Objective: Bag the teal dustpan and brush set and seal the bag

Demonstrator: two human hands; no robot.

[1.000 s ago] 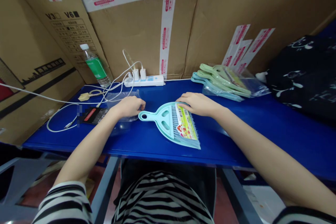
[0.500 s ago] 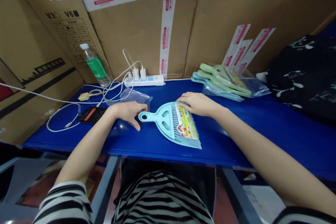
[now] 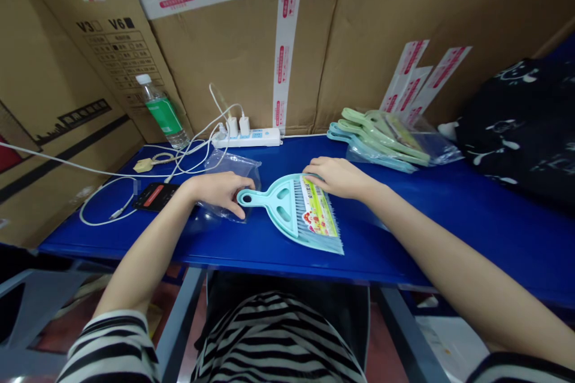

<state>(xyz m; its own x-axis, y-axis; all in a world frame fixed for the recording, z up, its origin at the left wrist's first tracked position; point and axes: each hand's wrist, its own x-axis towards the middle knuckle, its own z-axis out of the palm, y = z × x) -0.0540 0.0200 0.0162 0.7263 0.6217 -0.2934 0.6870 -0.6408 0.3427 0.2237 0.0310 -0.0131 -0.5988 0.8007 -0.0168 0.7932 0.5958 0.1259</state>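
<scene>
A light blue dustpan [image 3: 275, 226] lies flat on the blue table, its handle pointing left. Nested in it is a small brush with grey-blue bristles [image 3: 335, 242], and a yellow and white printed label [image 3: 320, 215] covers part of them. My left hand [image 3: 220, 191] is at the handle's end, thumb and fingers apart on either side of it, with a small gap at the thumb. With thumb on top, my right hand [image 3: 335, 176] is closed on the far edge of the dustpan; its fingertips are partly hidden. A crumpled clear plastic bag [image 3: 238, 164] lies under and behind my left hand.
Several bagged green and blue dustpan sets [image 3: 386, 137] lie at the back right beside a black patterned cloth bag [image 3: 516, 125]. A power strip [image 3: 265, 138] with cables, a water bottle [image 3: 164, 114] and a phone [image 3: 155, 196] stand left. Cardboard boxes [image 3: 215, 42] wall the back.
My left thumb has drawn in closer to the dustpan's handle. The dustpan and my right hand have hardly moved.
</scene>
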